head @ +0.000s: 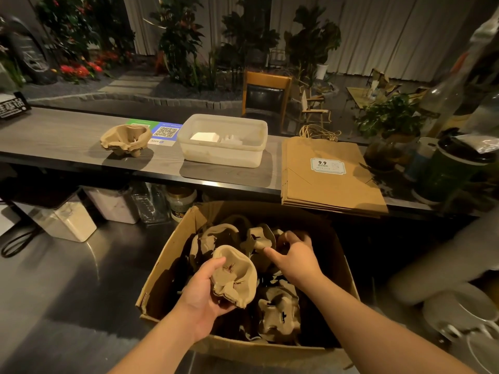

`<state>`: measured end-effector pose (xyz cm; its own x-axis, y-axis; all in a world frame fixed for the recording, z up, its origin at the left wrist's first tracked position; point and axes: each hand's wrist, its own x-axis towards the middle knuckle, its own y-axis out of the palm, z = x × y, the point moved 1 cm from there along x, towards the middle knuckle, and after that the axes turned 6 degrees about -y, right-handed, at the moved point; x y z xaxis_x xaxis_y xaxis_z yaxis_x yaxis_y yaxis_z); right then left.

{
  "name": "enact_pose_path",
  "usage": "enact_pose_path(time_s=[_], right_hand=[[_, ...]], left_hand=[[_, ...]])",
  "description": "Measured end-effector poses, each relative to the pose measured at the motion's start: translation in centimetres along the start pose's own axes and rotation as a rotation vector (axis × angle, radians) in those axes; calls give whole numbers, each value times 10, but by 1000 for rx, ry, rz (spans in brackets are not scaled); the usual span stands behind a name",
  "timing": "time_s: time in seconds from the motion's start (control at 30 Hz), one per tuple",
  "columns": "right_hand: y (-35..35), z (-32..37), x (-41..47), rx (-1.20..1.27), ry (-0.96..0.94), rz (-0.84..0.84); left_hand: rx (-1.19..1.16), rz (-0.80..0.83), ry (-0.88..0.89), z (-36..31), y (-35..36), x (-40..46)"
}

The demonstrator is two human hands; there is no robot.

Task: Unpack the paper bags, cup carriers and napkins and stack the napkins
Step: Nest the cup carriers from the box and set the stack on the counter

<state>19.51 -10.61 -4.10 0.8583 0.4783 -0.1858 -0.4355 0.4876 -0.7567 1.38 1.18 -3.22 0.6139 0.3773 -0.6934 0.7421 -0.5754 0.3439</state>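
Note:
An open cardboard box (162, 268) stands on the lower steel counter with several brown pulp cup carriers inside. My left hand (205, 290) grips one small stack of cup carriers (235, 273) above the box. My right hand (294, 255) reaches deeper in, fingers curled around another cup carrier (258, 240). On the upper wooden counter lie a stack of cup carriers (125, 139) at the left, a translucent plastic tub (224, 155) with white napkins (204, 136) in the middle, and a flat pile of brown paper bags (329, 174) at the right.
A QR code sign (164, 132) lies between the carrier stack and the tub. Jars and containers (113, 206) stand under the upper counter. Bottles and a potted plant (391, 122) crowd the right end. White dishes (464, 311) sit at the lower right.

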Motion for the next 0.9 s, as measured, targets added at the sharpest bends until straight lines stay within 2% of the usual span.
enact_pose_path(time_s=[0.13,0.33,0.53,0.73,0.9], right_hand=[[8,-2,4,7,49,28],[6,-8,-12,110,37,-73],[-7,-12,-39,177,-118,-161],[-10,-10,-59,287,-205,-79],[-10,-5,-80,202,-391,26]], left_hand=[[-8,5,-2,0,-1,1],[-10,28,16,-1,-1,0],[60,-11,16,2,3,2],[97,-49,4,3,6,5],[82,9,0,3,7,1]])
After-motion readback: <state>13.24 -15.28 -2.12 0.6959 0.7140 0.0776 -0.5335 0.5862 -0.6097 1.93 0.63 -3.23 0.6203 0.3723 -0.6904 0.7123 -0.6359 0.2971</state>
